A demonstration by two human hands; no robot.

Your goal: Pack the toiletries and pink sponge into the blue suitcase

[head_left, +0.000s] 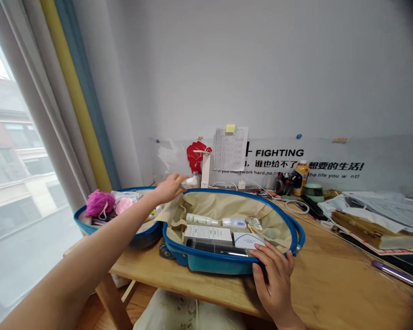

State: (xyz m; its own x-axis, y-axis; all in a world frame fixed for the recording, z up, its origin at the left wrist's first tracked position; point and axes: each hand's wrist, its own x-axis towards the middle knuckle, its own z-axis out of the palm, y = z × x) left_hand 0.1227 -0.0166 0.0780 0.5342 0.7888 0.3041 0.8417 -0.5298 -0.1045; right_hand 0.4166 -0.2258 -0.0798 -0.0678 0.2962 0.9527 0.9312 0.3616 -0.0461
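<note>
a blue suitcase (220, 266) lies unfolded on a wooden desk (333, 284), its 2 halves side by side; the right hand (274, 269) rests at the front rim of the nearer half, fingers spread and draped over the edge, fingertips beside a white and blue box (248, 240); the left hand (172, 187) is stretched out over the far side of the case, near where the 2 halves meet, its fingertips at a blurred white object (190, 181); whether it grips that object i cannot tell.

inside the nearer half, on beige lining (223, 201), lie a long white box (208, 234), a dark narrow box (215, 248) along the front wall, a pale tube (201, 219) and a white and blue bottle (234, 222) behind the boxes; the other half holds a bright pink mesh puff (99, 203) and a light pink item (124, 205).

behind, a white lamp (206, 169) stands before a printed sheet (230, 151) on the wall; to the right are an orange bottle (300, 178), a green container (313, 192) and a purple pen (397, 275).
</note>
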